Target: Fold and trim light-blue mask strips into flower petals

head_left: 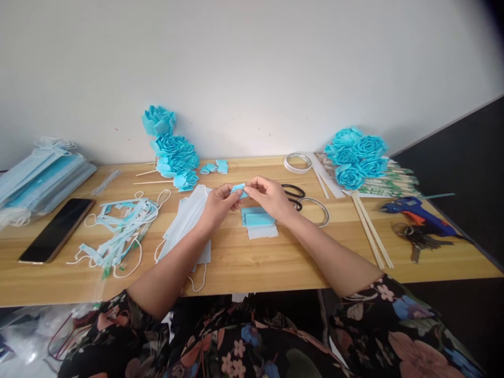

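Behind a wooden table stands a plain, pale wall. From the head camera, the left hand and right hand meet over the middle of the table, pinching a small blue piece between thumbs and fingers. Both grips are narrow, one at each end, probably so that the soft material stays under control. Just below lie flat blue and white pieces, seemingly placed for a short reach. Black scissor handles show beside the right hand; the blades are hidden, so I cannot tell how they lie. Flat masks sit left of the hands, next to a tangle of strips and loops, likely kept separate to avoid mixing. Blue flowers gather near the wall, and another bunch sits farther right, perhaps where nothing will crush them. A glue gun lies near some keys, well apart from both hands, presumably leaving the middle free for handling.
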Action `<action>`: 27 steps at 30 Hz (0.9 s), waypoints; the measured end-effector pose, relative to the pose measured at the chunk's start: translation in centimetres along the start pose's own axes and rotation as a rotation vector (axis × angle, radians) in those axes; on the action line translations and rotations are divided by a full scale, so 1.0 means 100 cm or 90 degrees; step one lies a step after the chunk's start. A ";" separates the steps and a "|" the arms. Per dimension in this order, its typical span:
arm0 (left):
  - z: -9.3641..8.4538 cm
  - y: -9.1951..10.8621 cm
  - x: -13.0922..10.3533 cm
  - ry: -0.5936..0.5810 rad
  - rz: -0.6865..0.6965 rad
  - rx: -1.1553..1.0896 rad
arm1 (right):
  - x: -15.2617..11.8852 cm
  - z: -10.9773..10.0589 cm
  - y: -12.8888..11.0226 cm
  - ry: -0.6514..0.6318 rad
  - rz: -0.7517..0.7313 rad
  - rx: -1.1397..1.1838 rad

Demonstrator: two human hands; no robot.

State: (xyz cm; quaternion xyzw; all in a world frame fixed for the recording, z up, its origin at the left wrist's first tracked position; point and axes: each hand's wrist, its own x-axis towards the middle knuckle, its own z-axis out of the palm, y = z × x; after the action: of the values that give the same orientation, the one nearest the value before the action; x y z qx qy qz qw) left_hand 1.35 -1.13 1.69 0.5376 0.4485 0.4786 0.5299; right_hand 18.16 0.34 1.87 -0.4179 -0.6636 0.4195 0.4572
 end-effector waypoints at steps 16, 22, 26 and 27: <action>0.000 0.006 -0.001 0.056 -0.003 -0.025 | 0.015 -0.067 -0.037 0.158 -0.022 -0.023; -0.001 0.008 -0.001 0.060 0.005 -0.059 | 0.011 -0.069 -0.009 0.043 0.004 -0.377; -0.003 0.007 0.001 0.061 0.011 -0.073 | 0.012 -0.066 0.007 -0.012 0.009 -0.585; -0.004 0.007 0.001 0.062 0.013 -0.078 | 0.013 -0.065 0.008 -0.025 0.011 -0.607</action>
State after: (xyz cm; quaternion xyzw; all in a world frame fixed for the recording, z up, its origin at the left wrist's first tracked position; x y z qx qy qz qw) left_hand 0.99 -0.97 2.36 0.4848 0.4385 0.5361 0.5341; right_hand 24.24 2.90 2.93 -0.5787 -0.7870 0.0799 0.1984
